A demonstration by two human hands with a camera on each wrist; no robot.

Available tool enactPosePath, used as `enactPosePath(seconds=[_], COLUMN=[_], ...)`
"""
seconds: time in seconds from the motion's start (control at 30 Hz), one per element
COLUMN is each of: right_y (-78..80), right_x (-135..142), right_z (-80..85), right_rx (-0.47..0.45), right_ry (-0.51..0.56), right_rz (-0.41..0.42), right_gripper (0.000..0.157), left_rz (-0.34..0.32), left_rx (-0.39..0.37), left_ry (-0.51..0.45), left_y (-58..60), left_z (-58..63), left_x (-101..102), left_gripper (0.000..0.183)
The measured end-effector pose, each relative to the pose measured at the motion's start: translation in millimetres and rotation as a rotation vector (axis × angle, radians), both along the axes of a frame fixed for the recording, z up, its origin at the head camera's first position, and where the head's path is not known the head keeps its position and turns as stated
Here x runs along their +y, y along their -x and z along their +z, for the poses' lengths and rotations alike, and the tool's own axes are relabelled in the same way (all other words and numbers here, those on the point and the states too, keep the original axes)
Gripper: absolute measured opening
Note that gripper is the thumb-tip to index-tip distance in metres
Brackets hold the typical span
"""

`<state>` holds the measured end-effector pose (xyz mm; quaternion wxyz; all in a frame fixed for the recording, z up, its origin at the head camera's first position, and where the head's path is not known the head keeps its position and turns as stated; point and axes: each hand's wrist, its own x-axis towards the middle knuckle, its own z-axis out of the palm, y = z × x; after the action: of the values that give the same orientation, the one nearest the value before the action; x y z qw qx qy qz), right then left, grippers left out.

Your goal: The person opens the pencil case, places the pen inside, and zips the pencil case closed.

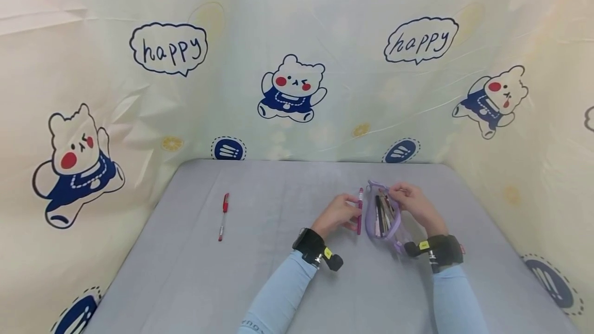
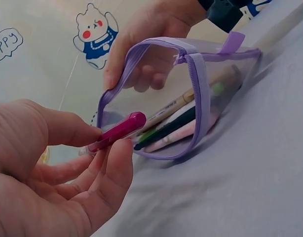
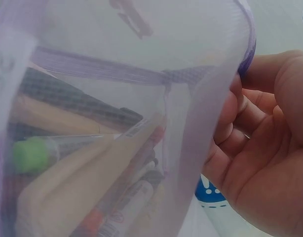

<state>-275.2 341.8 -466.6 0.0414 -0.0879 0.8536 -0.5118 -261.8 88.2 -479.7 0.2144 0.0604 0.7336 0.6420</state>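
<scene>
My left hand pinches a magenta pen between thumb and fingers, beside the mouth of a see-through mesh pencil case with purple zipper edging. In the left wrist view the pen's magenta end points at the unzipped opening. My right hand grips the case's far rim between thumb and fingers and holds it up, so the mouth stands wide. Inside lie several pens and markers, among them a dark green pen, a tan one and one with a green cap.
A clear pen with a red cap lies alone on the left of the grey-covered table. A pale curtain with printed bears hangs behind and along the sides. Each wrist wears a black camera strap.
</scene>
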Motion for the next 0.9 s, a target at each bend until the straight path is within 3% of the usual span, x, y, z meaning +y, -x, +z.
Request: enactPosePath(seconds=[0.23, 0.47, 0.73, 0.9], right_y=[1.6, 1.2, -2.7, -2.6], right_x=[0.3, -0.8, -2.1, -2.3], right_z=[-2.3, -0.4, 6.7, 4.6], right_rx=[0.024, 0.025, 0.006, 0.013], right_ry=[0.002, -0.014, -0.003, 0.008], right_rz=[0.014, 0.016, 0.022, 0.022], right_gripper=[0.031, 0.032, 0.031, 0.031], left_rz=[0.02, -0.018, 0.046, 0.02], left_rx=[0.001, -0.001, 0.018, -0.003], left_ry=[-0.012, -0.026, 0.043, -0.018], left_y=[0.4, 2.1, 4.8, 8.8], left_z=[-2.4, -4.4, -3.6, -1.4], left_x=[11.8, 24.5, 40.8, 45.0], left_gripper=[0.032, 0.029, 0.03, 0.033])
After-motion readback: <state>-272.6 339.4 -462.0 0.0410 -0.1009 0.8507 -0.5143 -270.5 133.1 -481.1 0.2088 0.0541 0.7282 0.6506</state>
